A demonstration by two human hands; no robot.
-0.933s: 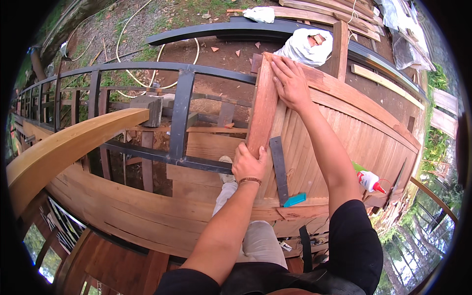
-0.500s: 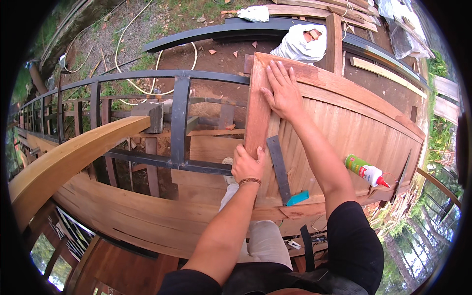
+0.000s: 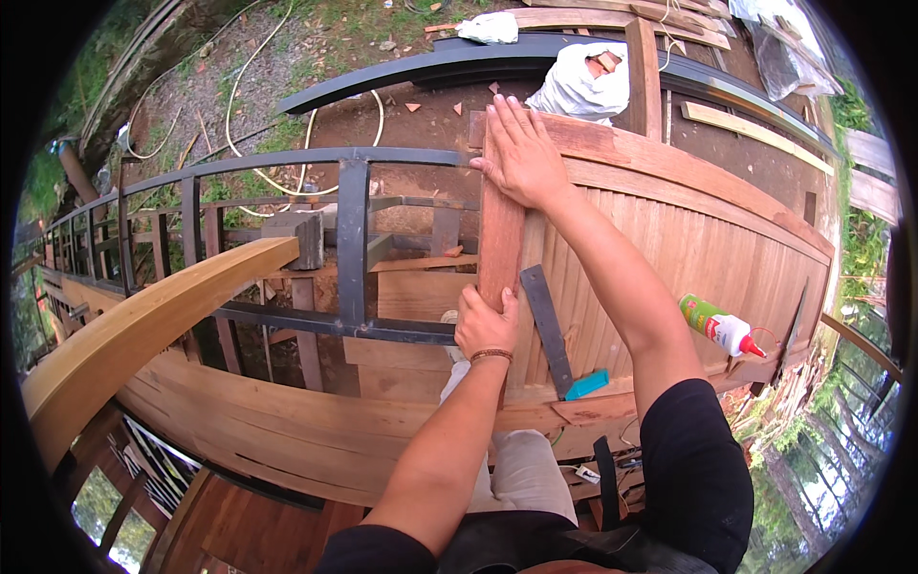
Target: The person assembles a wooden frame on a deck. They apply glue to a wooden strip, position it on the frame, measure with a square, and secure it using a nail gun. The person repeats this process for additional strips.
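Note:
A panelled wooden door-like piece (image 3: pixel 660 249) lies flat before me, with a reddish wooden end rail (image 3: pixel 502 234) along its left edge. My left hand (image 3: pixel 486 323) is wrapped round the near part of that rail, its thumb on top. At the far corner, my right hand (image 3: pixel 524 158) lies flat with fingers stretched over the rail's end, pressing on the wood and hiding the corner. On the panel, just right of my left hand, rests a try square (image 3: pixel 547 325) with a dark blade and teal handle. A green and white glue bottle (image 3: pixel 722 327) with a red cap lies farther right.
A dark metal frame (image 3: pixel 354 239) runs left from the panel. A curved yellowish beam (image 3: pixel 153 311) juts in at left beside a grey block (image 3: pixel 298 237). Beyond stand a white sack (image 3: pixel 580 86) of wood offcuts and long dark metal bars (image 3: pixel 411 69).
My right hand has slid a little to the left and away from me, onto the rail's far end. My left hand keeps its hold; the view has shifted slightly.

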